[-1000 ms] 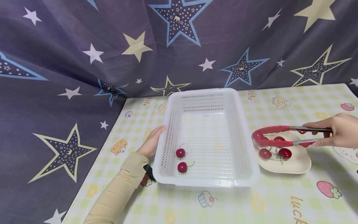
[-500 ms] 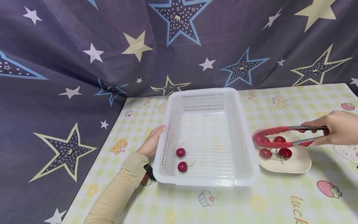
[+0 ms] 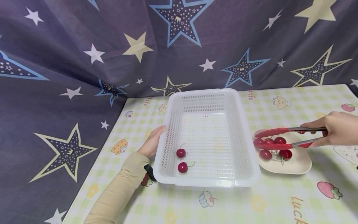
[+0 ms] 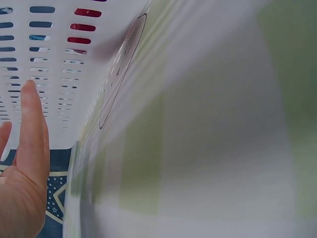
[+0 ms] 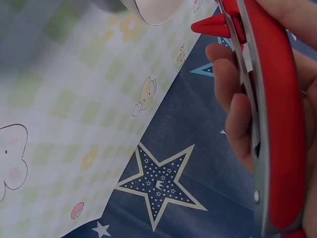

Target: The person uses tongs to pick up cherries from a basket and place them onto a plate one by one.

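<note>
My left hand (image 3: 151,143) rests with straight fingers against the left side of a white perforated plastic basket (image 3: 207,182). The left wrist view has those fingers (image 4: 32,129) flat along the slotted wall. Two red cherries (image 3: 182,167) with stems lie inside, near the front left. At the right, my right hand (image 3: 337,129) grips red-tipped metal tongs (image 3: 275,146) by the handles. Their arms are spread low over a cream plate (image 3: 300,161), with cherries (image 3: 280,140) between and below them. In the right wrist view, the curled fingers (image 5: 237,111) wrap the red handle.
The plate stands close against the basket's right side. A checked tablecloth (image 3: 229,205) with cartoon prints covers the table. Behind it hangs a dark star-patterned cloth (image 3: 112,68), which also drops past the table's left edge.
The tongs' arms have spread apart, and the cherry at their tips sits lower, on the plate. My right hand has shifted slightly left. My left hand and the basket stay put.
</note>
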Tool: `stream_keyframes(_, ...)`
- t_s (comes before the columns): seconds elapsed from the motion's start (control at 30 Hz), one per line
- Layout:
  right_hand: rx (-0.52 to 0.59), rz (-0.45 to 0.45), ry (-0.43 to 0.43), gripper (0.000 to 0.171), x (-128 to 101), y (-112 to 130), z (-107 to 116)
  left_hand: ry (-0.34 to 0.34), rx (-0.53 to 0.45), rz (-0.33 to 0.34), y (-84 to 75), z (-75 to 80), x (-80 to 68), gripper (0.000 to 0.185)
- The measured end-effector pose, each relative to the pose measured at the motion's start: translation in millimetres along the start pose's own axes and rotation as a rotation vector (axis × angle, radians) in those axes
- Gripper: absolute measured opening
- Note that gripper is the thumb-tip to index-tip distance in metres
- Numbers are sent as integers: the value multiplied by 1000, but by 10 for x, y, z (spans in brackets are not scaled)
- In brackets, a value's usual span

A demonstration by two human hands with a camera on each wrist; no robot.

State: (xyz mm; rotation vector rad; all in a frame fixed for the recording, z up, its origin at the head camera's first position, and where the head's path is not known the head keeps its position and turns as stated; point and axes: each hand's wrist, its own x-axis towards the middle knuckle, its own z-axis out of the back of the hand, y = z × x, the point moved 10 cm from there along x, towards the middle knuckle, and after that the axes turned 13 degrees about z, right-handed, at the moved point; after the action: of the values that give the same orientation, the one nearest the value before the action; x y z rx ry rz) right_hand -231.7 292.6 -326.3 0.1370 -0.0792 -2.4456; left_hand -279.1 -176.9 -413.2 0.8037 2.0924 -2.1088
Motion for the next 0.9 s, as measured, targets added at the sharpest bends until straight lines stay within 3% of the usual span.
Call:
stream_keyframes(0.23,-24,20,-132,59,-71,18,76,-4,-6,-1,-2,-5,-14,55)
stream_keyframes(0.47,-33,17,-198,60,-108,10,109,6,-11,-2,-10,-28,-35,55)
stream_keyframes(0.67,-42,4,-231,61,-122,-7,151,5,-23,-3,-16,-29,-30,55)
stream_keyframes(0.9,-36,-61,-229,77,-151,-55,117,-2,-10,-9,-16,-14,-29,57)
